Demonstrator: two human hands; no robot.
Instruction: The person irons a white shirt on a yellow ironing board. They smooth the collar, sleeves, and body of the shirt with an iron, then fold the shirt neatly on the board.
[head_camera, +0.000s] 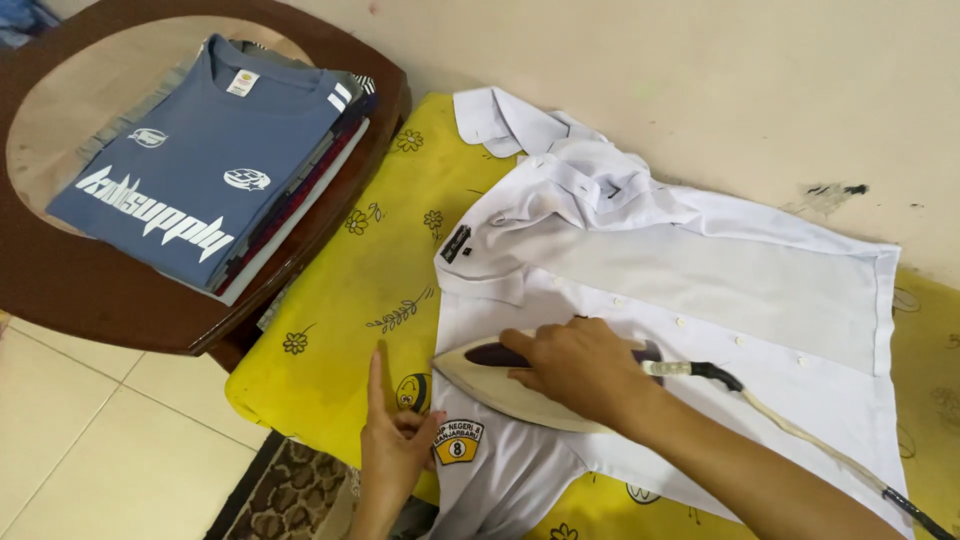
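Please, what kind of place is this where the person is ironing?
Probably a home room, with ironing done low on the floor: a yellow flowered cloth serves as ironing mat, a stack of folded T-shirts lies on a low wooden table, beside a tiled floor.

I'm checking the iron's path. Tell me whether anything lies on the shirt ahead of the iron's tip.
Just off the iron tip, the left hand pins the white shirt sleeve by its yellow badge. The right hand grips the iron's handle.

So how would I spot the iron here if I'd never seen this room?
Find the yellow flowered cloth spread on the floor, then the white shirt laid across it. The iron sits on the shirt's near sleeve area under the right hand: cream, pointed, dark-handled, trailing a cord.
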